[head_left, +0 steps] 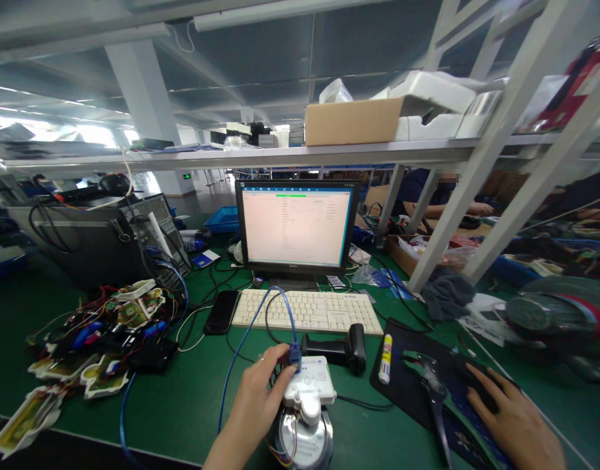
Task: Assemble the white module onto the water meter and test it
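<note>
Near the front edge of the table, my left hand [255,398] pinches the plug of a blue cable [294,353] between thumb and fingers. The plug meets the top edge of a white plastic module [312,378]; whether it is fully seated I cannot tell. Below the module is a round silver metal body [307,440] with thin coloured wires beside it. At the right, my right hand [512,414] rests over a black computer mouse [480,388], its fingers curved around it. The cable loops up over the keyboard [307,310].
A black barcode scanner [339,351] lies behind the module. On the dark mat are a yellow marker [386,359] and black-handled pliers [434,391]. A lit monitor [297,228] stands behind. Wired circuit boards [138,307] pile up at left, near a phone [221,312]. A co-worker [427,192] sits beyond.
</note>
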Demonstrator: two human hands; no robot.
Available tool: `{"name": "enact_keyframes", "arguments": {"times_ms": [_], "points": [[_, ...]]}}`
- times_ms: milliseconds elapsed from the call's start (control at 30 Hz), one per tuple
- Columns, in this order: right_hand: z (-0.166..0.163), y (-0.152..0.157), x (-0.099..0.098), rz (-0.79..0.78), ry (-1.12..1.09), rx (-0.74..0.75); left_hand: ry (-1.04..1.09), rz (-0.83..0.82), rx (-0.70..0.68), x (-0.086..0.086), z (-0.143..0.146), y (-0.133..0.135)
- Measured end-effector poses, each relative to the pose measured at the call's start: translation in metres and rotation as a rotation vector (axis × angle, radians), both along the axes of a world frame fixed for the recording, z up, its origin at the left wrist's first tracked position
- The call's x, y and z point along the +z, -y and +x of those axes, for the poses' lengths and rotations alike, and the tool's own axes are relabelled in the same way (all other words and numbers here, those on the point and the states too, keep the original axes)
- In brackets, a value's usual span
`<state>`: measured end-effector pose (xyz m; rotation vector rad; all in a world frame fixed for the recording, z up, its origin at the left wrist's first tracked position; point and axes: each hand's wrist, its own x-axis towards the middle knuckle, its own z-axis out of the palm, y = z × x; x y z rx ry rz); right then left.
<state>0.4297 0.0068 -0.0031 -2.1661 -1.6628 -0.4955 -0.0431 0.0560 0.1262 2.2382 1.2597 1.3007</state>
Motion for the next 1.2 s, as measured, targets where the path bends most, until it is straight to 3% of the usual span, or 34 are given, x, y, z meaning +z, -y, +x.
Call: {"name": "enact_keyframes", "arguments": {"times_ms": [1200], "points": [[-0.0032, 0.0, 0.004, -0.05, -0.08, -0.026, 0.013, -0.081, -0.003, -0.0013, -0.0002, -0.0003]]}}
